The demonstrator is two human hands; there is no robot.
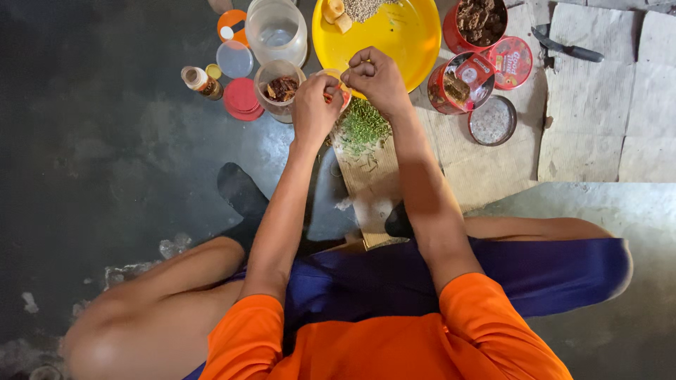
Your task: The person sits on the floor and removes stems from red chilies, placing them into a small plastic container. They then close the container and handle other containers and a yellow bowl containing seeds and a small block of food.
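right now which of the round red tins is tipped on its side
The red tin just right of the right hand; its mouth faces sideways, while the tin of dark pieces sits upright.

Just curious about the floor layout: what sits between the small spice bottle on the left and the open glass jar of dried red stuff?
In the head view, a flat red lid lies on the floor between the spice bottle and the glass jar.

hands: left hand and right hand pinch small red item | below: chopped herbs | beside: yellow plate
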